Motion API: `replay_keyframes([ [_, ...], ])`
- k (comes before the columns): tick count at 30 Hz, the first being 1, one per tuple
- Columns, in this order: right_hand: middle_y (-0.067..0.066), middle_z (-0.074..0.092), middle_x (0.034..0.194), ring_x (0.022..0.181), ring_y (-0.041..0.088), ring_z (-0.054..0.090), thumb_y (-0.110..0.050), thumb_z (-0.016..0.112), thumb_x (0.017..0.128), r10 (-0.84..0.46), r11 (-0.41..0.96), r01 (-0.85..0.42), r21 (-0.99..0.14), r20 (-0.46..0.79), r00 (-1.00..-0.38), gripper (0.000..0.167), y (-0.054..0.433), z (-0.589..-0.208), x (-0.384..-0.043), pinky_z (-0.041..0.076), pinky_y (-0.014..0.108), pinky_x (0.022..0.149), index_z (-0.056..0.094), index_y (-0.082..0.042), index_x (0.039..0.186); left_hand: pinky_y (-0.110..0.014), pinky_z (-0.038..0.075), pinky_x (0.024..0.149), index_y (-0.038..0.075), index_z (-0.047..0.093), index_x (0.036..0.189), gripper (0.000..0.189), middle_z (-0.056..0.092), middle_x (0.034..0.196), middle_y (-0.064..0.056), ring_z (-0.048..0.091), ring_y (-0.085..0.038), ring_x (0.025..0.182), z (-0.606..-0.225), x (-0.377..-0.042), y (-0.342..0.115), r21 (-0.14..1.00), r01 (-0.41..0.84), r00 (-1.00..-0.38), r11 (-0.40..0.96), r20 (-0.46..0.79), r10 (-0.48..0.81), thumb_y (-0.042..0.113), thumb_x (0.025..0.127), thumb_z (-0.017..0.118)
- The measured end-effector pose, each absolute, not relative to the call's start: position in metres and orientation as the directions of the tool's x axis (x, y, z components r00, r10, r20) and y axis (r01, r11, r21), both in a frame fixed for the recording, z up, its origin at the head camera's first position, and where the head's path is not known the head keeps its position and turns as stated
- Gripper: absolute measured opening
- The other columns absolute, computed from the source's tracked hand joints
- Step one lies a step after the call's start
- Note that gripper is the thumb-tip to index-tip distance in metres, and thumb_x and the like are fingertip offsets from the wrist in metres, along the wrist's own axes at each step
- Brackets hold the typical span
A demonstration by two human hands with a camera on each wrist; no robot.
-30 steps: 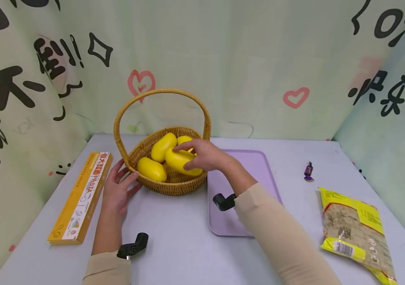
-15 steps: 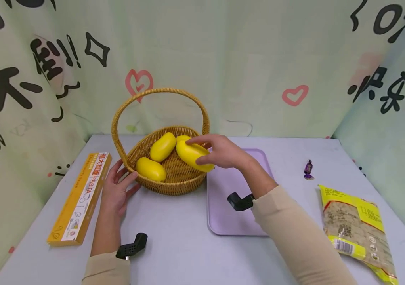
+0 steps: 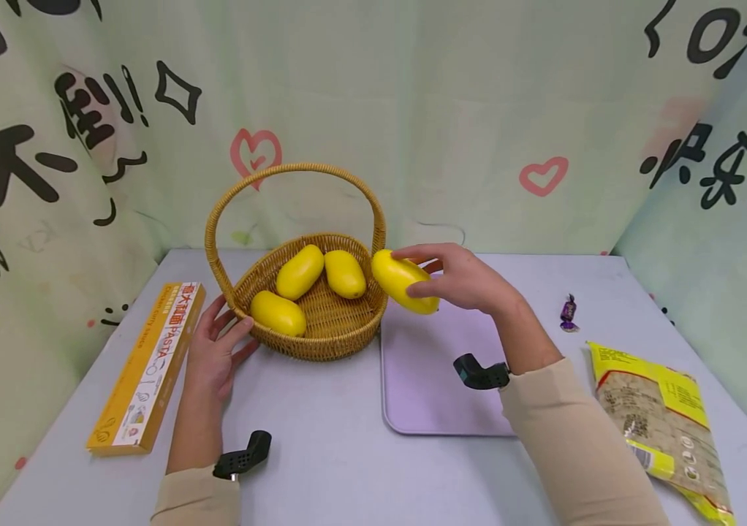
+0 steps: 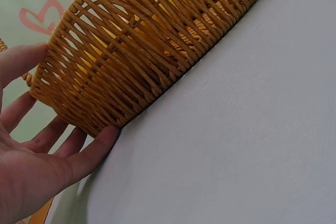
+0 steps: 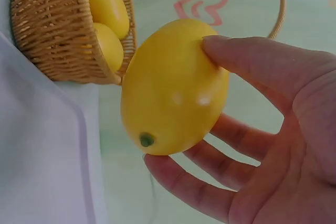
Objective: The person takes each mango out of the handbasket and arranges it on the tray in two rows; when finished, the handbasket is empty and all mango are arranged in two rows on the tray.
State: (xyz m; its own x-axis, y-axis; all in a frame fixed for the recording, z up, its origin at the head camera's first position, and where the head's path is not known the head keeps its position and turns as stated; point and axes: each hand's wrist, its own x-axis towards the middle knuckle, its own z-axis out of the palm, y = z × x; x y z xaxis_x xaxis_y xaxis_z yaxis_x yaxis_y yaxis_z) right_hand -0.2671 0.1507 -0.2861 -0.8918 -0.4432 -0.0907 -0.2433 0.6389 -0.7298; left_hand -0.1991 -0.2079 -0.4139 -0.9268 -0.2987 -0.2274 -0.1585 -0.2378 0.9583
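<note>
My right hand holds a yellow mango between thumb and fingers, just right of the wicker basket and above the purple tray. In the right wrist view, the mango shows a small green stem end, and the thumb presses its upper side. Three mangoes lie in the basket: one at front left, one behind, one at right. My left hand touches the basket's left side. The left wrist view shows its fingers spread against the basket's outer weave.
A yellow pasta box lies left of the left forearm. To the right are a small purple-wrapped candy and a yellow-and-clear bag with brown contents. A patterned curtain hangs behind the white table.
The right hand has lifted the mango out of the basket and carried it right, over the tray's far left corner. The mango behind it now shows fully. The left hand stays at the basket.
</note>
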Motion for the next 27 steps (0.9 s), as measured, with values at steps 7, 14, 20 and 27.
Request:
replay_keyframes([
  [7,0.011,0.053,0.151,0.128,0.036,0.056,-0.015,0.07,0.095,-0.333,0.684,-0.138,-0.717,-0.139,-0.933,0.052,0.16,-0.295,-0.272,0.055,0.046,0.098,0.061,-0.024,0.146,-0.048,0.046,0.115,0.042,0.029,0.162,0.078,0.033,0.167,-0.001,0.045,-0.022,0.141,-0.413,-0.197,-0.209,0.958,-0.162,-0.927,-0.237,-0.23,-0.297,0.019,0.1,0.07],
  [14,0.024,0.048,0.152,0.131,0.042,0.053,-0.018,0.067,0.098,-0.22,0.735,-0.049,-0.676,-0.169,-0.961,0.055,0.159,-0.319,-0.28,0.052,0.05,0.103,0.055,-0.02,0.151,-0.048,0.046,0.116,0.041,0.03,0.162,0.077,0.034,0.167,-0.002,0.044,-0.022,0.142,-0.415,-0.198,-0.206,0.957,-0.163,-0.924,-0.24,-0.234,-0.302,0.018,0.1,0.069],
  [20,0.025,0.049,0.152,0.132,0.041,0.051,-0.021,0.064,0.1,-0.159,0.759,-0.004,-0.651,-0.18,-0.971,0.051,0.153,-0.337,-0.288,0.05,0.047,0.103,0.057,-0.021,0.15,-0.048,0.046,0.116,0.041,0.031,0.161,0.076,0.034,0.167,-0.002,0.044,-0.023,0.142,-0.416,-0.199,-0.206,0.958,-0.156,-0.923,-0.242,-0.229,-0.31,0.018,0.1,0.069],
  [27,0.026,0.053,0.15,0.132,0.042,0.053,-0.017,0.065,0.098,-0.175,0.77,-0.043,-0.637,-0.146,-0.974,0.048,0.142,-0.354,-0.296,0.051,0.048,0.105,0.06,-0.015,0.146,-0.048,0.046,0.116,0.041,0.031,0.161,0.076,0.035,0.166,-0.002,0.044,-0.023,0.143,-0.416,-0.199,-0.206,0.958,-0.152,-0.922,-0.242,-0.226,-0.316,0.018,0.1,0.07],
])
